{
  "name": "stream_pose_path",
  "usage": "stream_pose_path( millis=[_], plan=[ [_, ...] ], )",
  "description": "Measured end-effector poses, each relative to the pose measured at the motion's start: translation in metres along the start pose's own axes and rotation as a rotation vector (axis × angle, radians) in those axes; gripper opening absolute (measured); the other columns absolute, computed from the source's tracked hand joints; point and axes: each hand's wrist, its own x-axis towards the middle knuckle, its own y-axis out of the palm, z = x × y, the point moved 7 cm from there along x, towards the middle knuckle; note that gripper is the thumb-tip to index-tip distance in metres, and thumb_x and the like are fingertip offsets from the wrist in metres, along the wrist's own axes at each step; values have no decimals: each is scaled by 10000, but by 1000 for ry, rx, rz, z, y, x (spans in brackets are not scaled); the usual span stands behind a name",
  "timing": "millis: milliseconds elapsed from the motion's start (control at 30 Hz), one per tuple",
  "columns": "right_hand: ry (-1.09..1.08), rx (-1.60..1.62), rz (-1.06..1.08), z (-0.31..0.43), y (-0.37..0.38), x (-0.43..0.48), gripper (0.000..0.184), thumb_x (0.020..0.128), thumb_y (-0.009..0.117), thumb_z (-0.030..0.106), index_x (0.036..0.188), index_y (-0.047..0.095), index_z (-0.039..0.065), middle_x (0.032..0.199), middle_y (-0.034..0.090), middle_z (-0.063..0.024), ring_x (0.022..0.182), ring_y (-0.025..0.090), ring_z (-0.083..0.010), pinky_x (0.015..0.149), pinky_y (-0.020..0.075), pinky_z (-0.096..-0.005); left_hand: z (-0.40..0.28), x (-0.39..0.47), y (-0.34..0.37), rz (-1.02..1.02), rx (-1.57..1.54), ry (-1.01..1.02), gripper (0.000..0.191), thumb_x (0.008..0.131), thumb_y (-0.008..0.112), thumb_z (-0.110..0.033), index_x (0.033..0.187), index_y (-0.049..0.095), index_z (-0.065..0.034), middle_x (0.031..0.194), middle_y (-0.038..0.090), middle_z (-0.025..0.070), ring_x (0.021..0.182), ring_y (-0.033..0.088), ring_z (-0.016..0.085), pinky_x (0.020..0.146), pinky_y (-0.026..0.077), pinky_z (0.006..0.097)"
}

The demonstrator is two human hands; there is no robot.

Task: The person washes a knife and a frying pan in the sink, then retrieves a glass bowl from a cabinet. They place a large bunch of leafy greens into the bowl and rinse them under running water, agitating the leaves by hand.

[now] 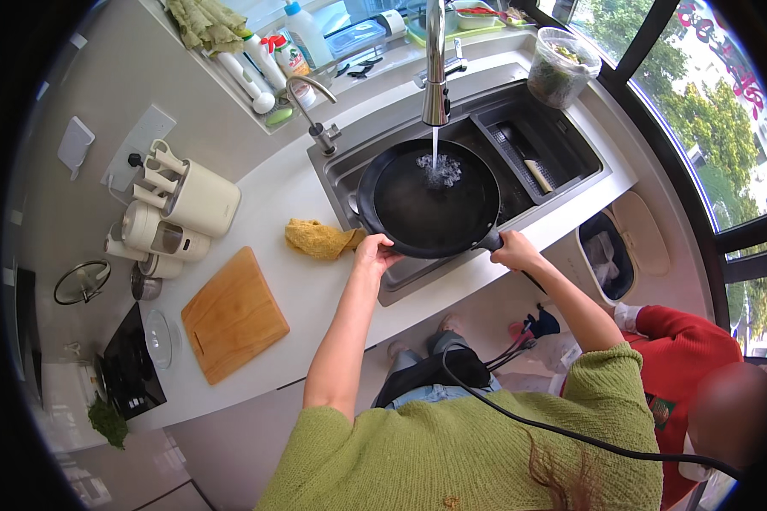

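Observation:
A black frying pan (431,207) is held over the kitchen sink (393,284), with water standing in it. A thin stream falls into the pan from the pull-down faucet (436,102) and bubbles where it lands. My left hand (376,254) grips the pan's near left rim, thumb on top. My right hand (516,251) is closed around the pan's handle (489,240). A yellow cloth (319,239) lies on the counter just left of the pan.
A wooden cutting board (235,316), a knife block (203,198) and a glass lid (160,338) stand left. A small faucet (323,137) rises behind the sink. Right are a black basin insert (562,137), a plastic tub (561,70), an open bin (604,255) and a person in red (684,338).

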Motion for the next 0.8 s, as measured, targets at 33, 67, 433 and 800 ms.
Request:
stream_pose_path(
  millis=[33,67,433,800],
  plan=[
    [-2,-2,-2,0,-2,0,207,631,644,162,738,605,-10,545,590,-105,449,599,-219,486,506,-343,-2,-1,2,-13,2,9,162,638,535,6,793,570,35,835,631,185,798,635,349,814,543,517],
    [2,2,-11,1,-4,0,206,632,643,162,741,606,-10,546,590,-103,450,599,-218,487,507,-342,-5,-2,5,-6,12,22,173,634,536,-2,801,572,26,818,630,169,773,637,330,782,555,498],
    [-39,18,-27,9,-27,0,206,651,650,152,780,600,-1,572,586,-88,473,591,-191,462,495,-326,-13,-3,20,-18,17,45,140,640,545,4,777,566,20,779,614,156,743,627,319,771,566,490],
    [-31,-54,-6,17,-42,1,251,656,655,160,830,621,-18,610,626,-129,530,636,-233,556,523,-356,-13,-5,23,-16,-15,72,152,641,543,4,791,561,22,753,616,150,696,635,311,694,590,463]
  ],
)
